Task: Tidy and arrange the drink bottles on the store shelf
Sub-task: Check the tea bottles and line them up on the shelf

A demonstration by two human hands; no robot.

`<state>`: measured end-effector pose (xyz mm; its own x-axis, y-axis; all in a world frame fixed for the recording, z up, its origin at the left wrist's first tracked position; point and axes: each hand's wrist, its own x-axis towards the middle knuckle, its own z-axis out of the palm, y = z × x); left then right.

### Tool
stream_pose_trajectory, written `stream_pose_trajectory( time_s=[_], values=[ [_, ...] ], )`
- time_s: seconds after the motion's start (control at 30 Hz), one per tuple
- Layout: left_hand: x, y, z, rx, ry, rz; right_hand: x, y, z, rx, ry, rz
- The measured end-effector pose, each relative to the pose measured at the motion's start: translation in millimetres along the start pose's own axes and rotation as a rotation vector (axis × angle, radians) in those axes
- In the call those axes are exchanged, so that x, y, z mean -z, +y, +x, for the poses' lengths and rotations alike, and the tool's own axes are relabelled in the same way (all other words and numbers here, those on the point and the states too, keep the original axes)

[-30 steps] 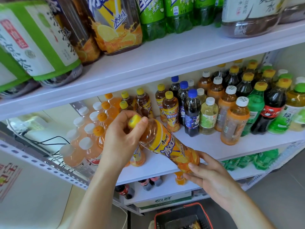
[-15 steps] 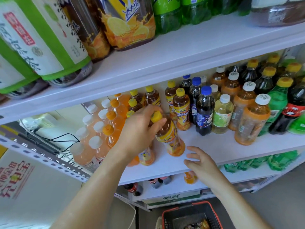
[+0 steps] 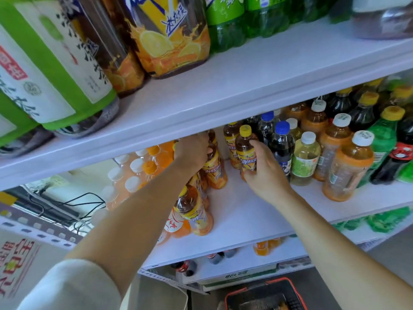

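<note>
Nearest, low in view, a red-rimmed basket [image 3: 230, 294]. Above it, at the front of the white middle shelf [image 3: 245, 220], 1 front tea bottle [image 3: 192, 209] heading a row that runs back. Farther in, right hand [image 3: 266, 173] wrapped round a yellow-capped tea bottle [image 3: 244, 151], upright, just beside the blue-capped dark bottles [image 3: 282, 144]. Deepest, left hand [image 3: 192, 151] curled over the top of a second tea bottle [image 3: 214, 173] in that left row.

Bright, even light with soft shadows under the upper shelf [image 3: 245, 86], slight overall blur, glare on bottles [image 3: 348, 166], and wide-angle bending at the edges.
</note>
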<state>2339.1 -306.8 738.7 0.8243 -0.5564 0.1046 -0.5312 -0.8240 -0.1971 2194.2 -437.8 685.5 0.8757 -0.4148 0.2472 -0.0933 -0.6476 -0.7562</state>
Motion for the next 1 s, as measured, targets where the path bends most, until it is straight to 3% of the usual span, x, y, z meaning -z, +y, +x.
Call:
stream_pose_trajectory(
  time_s=[0.27,0.37,0.47,0.63,0.73,0.83,0.9,1.0],
  values=[
    [-6,5,8,-0.014,0.042,-0.017,-1,-8,53,0.063,-0.086,-0.259],
    [-3,6,6,-0.004,-0.030,-0.029,-3,-13,66,0.117,-0.104,-0.371],
    [-3,9,-1,0.005,-0.083,-0.041,-1,-16,68,0.055,-0.093,-0.443],
    [7,16,-24,0.004,0.098,-0.060,7,-15,49,0.141,-0.002,-0.476],
    [14,29,-52,-0.072,0.241,-0.392,15,-12,21,0.171,-0.005,-0.321],
    [14,47,-87,-0.102,0.248,-0.808,31,-13,-6,0.192,0.070,-0.117],
    [12,58,-109,-0.111,0.126,-0.957,50,-12,-22,0.189,0.081,0.005],
    [9,70,-141,-0.098,-0.269,-1.302,84,-15,-46,0.083,-0.046,0.377]
  ],
)
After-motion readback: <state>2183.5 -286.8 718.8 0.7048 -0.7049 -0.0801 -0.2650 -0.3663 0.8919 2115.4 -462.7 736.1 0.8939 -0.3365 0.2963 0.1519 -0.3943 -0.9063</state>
